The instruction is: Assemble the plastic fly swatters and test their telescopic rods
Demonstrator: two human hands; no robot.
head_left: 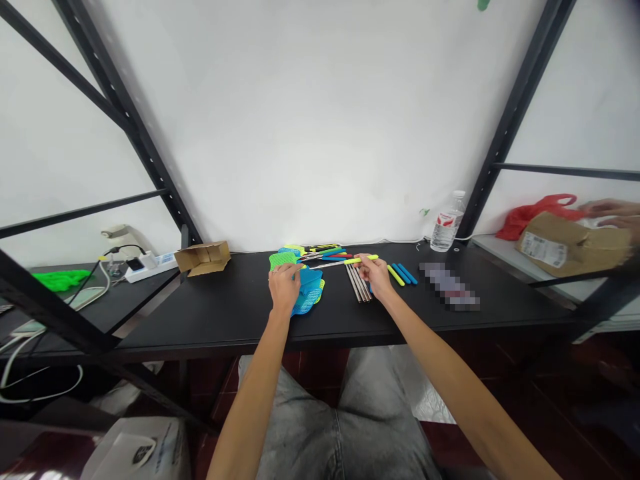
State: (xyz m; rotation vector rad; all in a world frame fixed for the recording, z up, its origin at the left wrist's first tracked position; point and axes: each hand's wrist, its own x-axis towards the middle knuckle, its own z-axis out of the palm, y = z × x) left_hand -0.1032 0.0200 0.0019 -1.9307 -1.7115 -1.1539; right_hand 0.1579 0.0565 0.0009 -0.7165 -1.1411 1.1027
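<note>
A fly swatter with a green mesh head, a thin metal rod and a yellow handle is stretched between my hands above the black table. My left hand is closed around the swatter near its head. My right hand pinches it by the yellow handle end. Blue swatter heads lie stacked beside my left hand, a yellow-green one partly beneath. Several metal rods rest side by side under my right hand. To its right are a loose yellow handle and blue handles.
Behind my hands lies a pile of swatters with coloured handles. An open cardboard box stands left. A water bottle and a pixelated object are right. Another person's hands are at the far right by a cardboard parcel.
</note>
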